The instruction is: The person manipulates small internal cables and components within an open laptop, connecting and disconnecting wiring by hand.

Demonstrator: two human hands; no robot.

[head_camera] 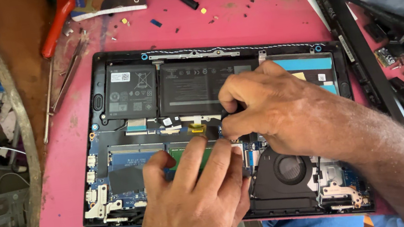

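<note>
An opened laptop (102,77) lies back-up on a pink table, its black battery (177,88), blue board and round cooling fan (289,170) exposed. My left hand (193,204) rests on the board, fingers spread and pressing on a green memory module (187,155). My right hand (270,109) reaches in from the right, thumb and fingers pinched on a small black part (230,109) at the battery's lower edge, just above the module. What lies under both hands is hidden.
A red-handled tool (60,20) and thin metal tweezers (68,77) lie at the upper left. Small screws and black bits dot the pink table (236,19). Long black laptop strips (362,54) and plastic bags crowd the right side. The table edge drops off at left.
</note>
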